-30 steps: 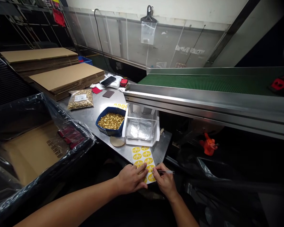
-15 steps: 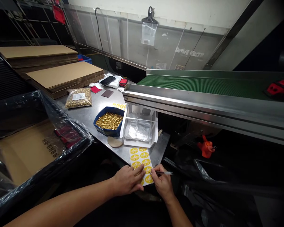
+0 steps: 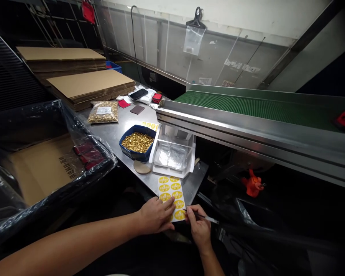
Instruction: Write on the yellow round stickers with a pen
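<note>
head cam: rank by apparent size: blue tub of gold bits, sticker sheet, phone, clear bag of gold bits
1. Blue tub
2. Sticker sheet, partly under the left hand, so its full extent is uncertain
3. Clear bag, farther back, so probably bigger than it looks
4. Phone, farthest away

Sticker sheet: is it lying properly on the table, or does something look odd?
The sticker sheet hangs over the table near edge, its near end unsupported. The left hand presses it down while the right hand holds a thin tool at its corner. Nothing is spilled.
</note>
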A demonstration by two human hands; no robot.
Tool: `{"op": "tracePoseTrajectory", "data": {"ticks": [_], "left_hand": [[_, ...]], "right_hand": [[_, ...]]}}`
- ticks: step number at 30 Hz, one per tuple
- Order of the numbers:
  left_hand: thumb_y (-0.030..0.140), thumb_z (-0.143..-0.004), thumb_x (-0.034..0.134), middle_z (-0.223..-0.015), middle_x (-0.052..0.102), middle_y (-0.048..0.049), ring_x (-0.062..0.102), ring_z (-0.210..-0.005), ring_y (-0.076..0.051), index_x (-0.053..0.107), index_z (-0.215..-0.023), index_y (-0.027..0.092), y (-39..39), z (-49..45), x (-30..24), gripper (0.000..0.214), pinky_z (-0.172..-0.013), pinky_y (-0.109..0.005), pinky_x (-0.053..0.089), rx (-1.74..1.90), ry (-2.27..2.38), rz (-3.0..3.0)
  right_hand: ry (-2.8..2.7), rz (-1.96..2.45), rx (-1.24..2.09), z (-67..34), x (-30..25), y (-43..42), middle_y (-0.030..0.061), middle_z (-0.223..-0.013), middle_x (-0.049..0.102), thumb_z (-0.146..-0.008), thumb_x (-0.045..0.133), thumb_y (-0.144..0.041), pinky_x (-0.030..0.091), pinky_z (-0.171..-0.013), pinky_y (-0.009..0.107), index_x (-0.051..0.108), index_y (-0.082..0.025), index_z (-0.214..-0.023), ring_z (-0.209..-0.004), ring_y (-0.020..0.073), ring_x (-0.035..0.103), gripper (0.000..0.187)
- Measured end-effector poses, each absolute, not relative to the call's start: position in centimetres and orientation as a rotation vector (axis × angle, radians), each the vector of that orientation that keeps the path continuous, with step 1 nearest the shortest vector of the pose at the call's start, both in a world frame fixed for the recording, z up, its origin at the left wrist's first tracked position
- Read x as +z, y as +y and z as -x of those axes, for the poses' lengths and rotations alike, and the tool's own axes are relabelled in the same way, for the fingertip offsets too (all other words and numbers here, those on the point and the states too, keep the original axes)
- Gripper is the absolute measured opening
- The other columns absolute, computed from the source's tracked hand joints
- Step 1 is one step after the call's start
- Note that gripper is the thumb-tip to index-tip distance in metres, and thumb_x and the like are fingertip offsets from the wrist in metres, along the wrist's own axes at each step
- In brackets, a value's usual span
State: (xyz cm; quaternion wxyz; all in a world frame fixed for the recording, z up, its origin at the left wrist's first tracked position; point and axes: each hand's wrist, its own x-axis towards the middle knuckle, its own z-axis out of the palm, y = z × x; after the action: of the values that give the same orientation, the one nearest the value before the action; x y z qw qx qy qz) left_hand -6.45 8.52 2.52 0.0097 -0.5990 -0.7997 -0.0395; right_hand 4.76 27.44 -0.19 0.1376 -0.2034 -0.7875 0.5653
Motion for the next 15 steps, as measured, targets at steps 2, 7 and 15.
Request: {"op": "tracePoseTrajectory", "data": {"ticks": [2,7,15], "left_hand": [[0.064,-0.086,0.053,-0.139,0.051,-0.0165,0.065,-0.079,-0.027,0.054,-0.126,0.014,8.8,5.9,2.9,0.064,-0.067,-0.041,0.049,-0.111,-2.531,1.82],[0.05,-0.09,0.054,-0.141,0.049,-0.0148,0.063,-0.079,-0.026,0.051,-0.129,0.015,9.2,4.9,3.4,0.053,-0.07,-0.042,0.048,-0.088,-2.615,1.688],[0.044,-0.091,0.055,-0.144,0.047,-0.0146,0.064,-0.077,-0.025,0.051,-0.129,0.015,9.2,5.1,2.8,0.048,-0.068,-0.041,0.043,-0.096,-2.652,1.655]], "right_hand": [[-2.312,0.581,1.578,-4.9,-0.2,27.6,0.003,-0.071,0.066,-0.09,0.057,-0.041,0.053,-0.061,0.027,0.064,-0.018,-0.085,-0.062,0.0172,0.064,0.025],[-2.303,0.601,1.547,-5.0,-0.4,27.8,0.003,-0.081,0.066,-0.091,0.056,-0.041,0.054,-0.063,0.027,0.062,-0.019,-0.092,-0.066,0.0163,0.065,0.023],[-2.43,0.381,1.422,-5.2,-0.5,27.7,-0.0004,-0.07,0.058,-0.093,0.053,-0.034,0.047,-0.063,0.024,0.058,-0.019,-0.075,-0.064,0.0135,0.059,0.024]]}}
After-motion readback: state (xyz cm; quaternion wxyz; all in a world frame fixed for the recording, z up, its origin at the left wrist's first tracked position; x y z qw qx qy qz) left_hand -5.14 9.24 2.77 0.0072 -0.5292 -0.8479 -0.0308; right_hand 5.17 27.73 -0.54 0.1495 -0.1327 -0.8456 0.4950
